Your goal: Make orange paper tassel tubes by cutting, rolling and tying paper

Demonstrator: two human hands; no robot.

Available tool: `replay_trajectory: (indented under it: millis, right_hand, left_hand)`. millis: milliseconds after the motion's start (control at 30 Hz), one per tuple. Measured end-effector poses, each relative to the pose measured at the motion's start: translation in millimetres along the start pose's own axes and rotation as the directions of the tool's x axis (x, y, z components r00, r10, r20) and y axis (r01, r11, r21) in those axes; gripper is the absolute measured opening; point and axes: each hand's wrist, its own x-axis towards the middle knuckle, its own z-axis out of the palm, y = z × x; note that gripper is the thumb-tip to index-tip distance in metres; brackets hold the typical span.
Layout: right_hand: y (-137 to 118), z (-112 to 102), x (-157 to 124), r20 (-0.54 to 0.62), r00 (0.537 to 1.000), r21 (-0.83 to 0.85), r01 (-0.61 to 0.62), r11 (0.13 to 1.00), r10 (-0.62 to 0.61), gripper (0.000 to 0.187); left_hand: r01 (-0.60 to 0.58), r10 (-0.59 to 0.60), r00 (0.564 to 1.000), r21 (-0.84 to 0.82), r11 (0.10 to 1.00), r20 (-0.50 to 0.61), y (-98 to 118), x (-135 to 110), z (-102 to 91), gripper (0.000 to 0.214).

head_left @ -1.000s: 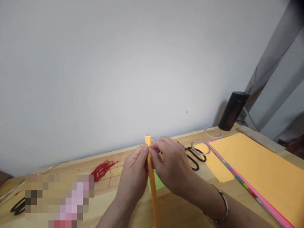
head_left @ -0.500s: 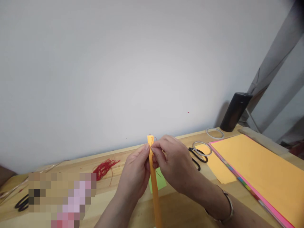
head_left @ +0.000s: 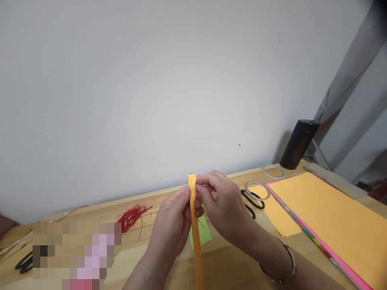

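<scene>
Above the wooden table (head_left: pixel 229 266), my left hand (head_left: pixel 173 225) and right hand (head_left: pixel 222 205) pinch an upright orange paper strip (head_left: pixel 196 233) between them.

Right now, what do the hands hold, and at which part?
Both the left hand and the right hand pinch a folded orange paper strip near its top end.

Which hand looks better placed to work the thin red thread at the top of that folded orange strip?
Probably the right hand: its fingertips pinch at the orange strip top, where the red thread loops. The left hand grips lower, steadying it.
</scene>
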Motion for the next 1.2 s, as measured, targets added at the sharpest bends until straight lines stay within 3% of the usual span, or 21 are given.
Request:
replay_trajectory:
  millis: [167, 267, 467, 933, 1200]
  right_hand:
    - [3, 0, 2, 0.154, 0.983, 0.285, -0.144, 0.948, 0.103, 0.019]
    - [4, -2, 5, 0.178, 0.977, 0.369, -0.178, 0.912, 0.119, 0.017]
    - [5, -5, 11, 0.168, 0.973, 0.354, -0.207, 0.912, 0.155, 0.015]
    - [10, -1, 9, 0.293, 0.936, 0.461, -0.318, 0.828, 0.197, 0.009]
    - [10, 0, 8, 0.315, 0.924, 0.409, -0.337, 0.848, 0.215, 0.008]
  left_hand:
    - [0.008, -0.008, 1.0, 0.031, 0.999, -0.008, 0, -1, 0.0, 0.024]
    - [0.013, -0.012, 1.0, 0.041, 0.999, -0.022, -1, -2, -0.8, 0.024]
    - [0.023, -0.021, 0.999, 0.062, 0.998, -0.034, -2, -1, -1.9, 0.027]
    - [0.022, -0.016, 0.999, 0.134, 0.991, -0.046, -5, -1, -4.1, 0.028]
    - [0.009, 0.003, 0.999, 0.32, 0.947, -0.037, -5, -2, -7.8, 0.03]
